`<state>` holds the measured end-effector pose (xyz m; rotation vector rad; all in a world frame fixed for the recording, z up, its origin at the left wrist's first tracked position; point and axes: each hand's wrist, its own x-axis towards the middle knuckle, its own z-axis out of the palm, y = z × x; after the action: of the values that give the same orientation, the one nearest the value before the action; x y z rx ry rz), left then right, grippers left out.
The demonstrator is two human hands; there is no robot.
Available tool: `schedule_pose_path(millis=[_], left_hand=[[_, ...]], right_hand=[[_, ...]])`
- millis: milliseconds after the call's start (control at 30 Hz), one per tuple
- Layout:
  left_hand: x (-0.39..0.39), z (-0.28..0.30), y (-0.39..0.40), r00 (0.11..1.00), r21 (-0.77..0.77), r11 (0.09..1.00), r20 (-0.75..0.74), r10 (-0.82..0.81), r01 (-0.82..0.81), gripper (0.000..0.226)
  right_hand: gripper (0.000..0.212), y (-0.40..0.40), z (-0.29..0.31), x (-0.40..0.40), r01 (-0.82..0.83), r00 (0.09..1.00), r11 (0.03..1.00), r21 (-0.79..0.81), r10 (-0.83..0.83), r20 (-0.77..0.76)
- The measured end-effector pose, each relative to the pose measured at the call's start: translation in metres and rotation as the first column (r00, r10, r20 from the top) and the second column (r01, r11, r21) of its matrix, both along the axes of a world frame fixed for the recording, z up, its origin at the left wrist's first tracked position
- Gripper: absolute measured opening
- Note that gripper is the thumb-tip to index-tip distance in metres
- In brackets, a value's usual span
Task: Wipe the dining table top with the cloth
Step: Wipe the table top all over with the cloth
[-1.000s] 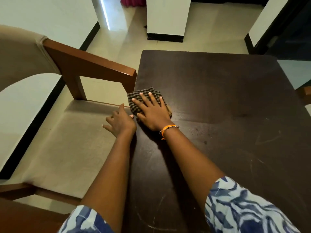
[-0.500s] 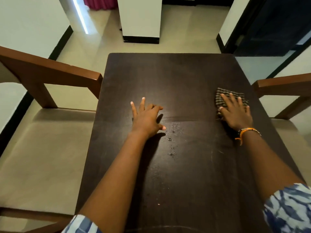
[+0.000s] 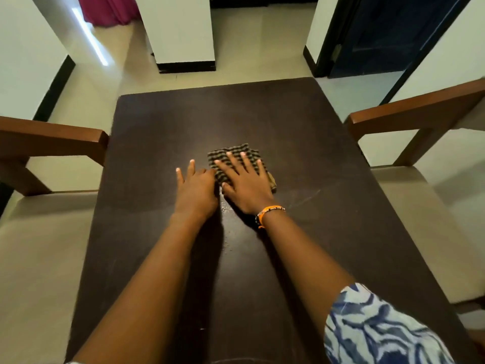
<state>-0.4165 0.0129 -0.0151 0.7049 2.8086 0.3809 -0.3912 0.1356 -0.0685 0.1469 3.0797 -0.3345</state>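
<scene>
Dark brown table (image 3: pixel 262 122), matte, faint scuffs on its right half, a few wet specks near my wrists. Pale tiled floor (image 3: pixel 252 43) beyond the far edge; white pillar (image 3: pixel 183 30) with black skirting, dark blue door (image 3: pixel 388 35) at far right, magenta curtain (image 3: pixel 105 9) at far left. Wooden chairs flank the table: left chair (image 3: pixel 52 140) and right chair (image 3: pixel 414 114), armrests close to the table's side edges, beige seats below. No containers in sight. Cloth (image 3: pixel 236 156), checked brown and black, folded, lies flat near the table's middle. My right hand (image 3: pixel 246 185) presses it, fingers straight and spread, palm partly on the bare top. My left hand (image 3: pixel 195 190) lies flat just beside it, fingers loosely extended, gripping nothing, touching the cloth's left edge. Bare tabletop all around the cloth, widest toward the far edge.
</scene>
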Motion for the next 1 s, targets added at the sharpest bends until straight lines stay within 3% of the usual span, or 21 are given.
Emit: schedule_pose_path(millis=[100, 233, 333, 533, 600, 733, 867, 1000], left_hand=[[0.005, 0.0, 0.023, 0.999, -0.015, 1.0, 0.036, -0.018, 0.019, 0.054], [0.014, -0.001, 0.06, 0.985, -0.02, 0.994, 0.137, -0.103, 0.107, 0.064], [0.021, -0.002, 0.074, 0.97, -0.059, 0.984, 0.185, -0.157, 0.171, 0.057], [0.024, -0.003, 0.073, 0.968, -0.193, 0.95, 0.111, -0.226, 0.244, 0.064], [0.025, -0.003, 0.076, 0.965, -0.196, 0.947, 0.122, -0.233, 0.254, 0.07], [0.026, -0.003, 0.079, 0.963, -0.255, 0.931, 0.131, -0.236, 0.263, 0.082], [0.032, -0.003, 0.08, 0.962, -0.321, 0.908, 0.115, -0.246, 0.27, 0.092], [0.039, -0.001, 0.083, 0.969, -0.361, 0.899, 0.106, -0.225, 0.248, 0.086]], right_hand=[[0.056, 0.049, 0.001, 0.01, -0.031, 0.999, 0.999, -0.021, 0.031, 0.011], [0.056, 0.133, 0.0, 0.038, 0.154, 0.988, 0.988, 0.009, -0.154, 0.013], [0.054, 0.194, 0.0, 0.064, 0.34, 0.94, 0.94, 0.013, -0.34, 0.025], [0.053, 0.189, -0.001, 0.06, 0.548, 0.836, 0.835, -0.057, -0.549, -0.01], [0.054, 0.163, -0.001, 0.045, 0.483, 0.875, 0.875, -0.041, -0.484, -0.026], [0.055, 0.097, -0.007, 0.009, 0.185, 0.982, 0.982, -0.038, -0.186, -0.042], [0.054, 0.103, -0.006, -0.006, -0.027, 1.0, 0.998, -0.05, 0.027, -0.002], [0.053, 0.176, -0.004, -0.001, 0.086, 0.996, 0.995, -0.044, -0.085, 0.025]])
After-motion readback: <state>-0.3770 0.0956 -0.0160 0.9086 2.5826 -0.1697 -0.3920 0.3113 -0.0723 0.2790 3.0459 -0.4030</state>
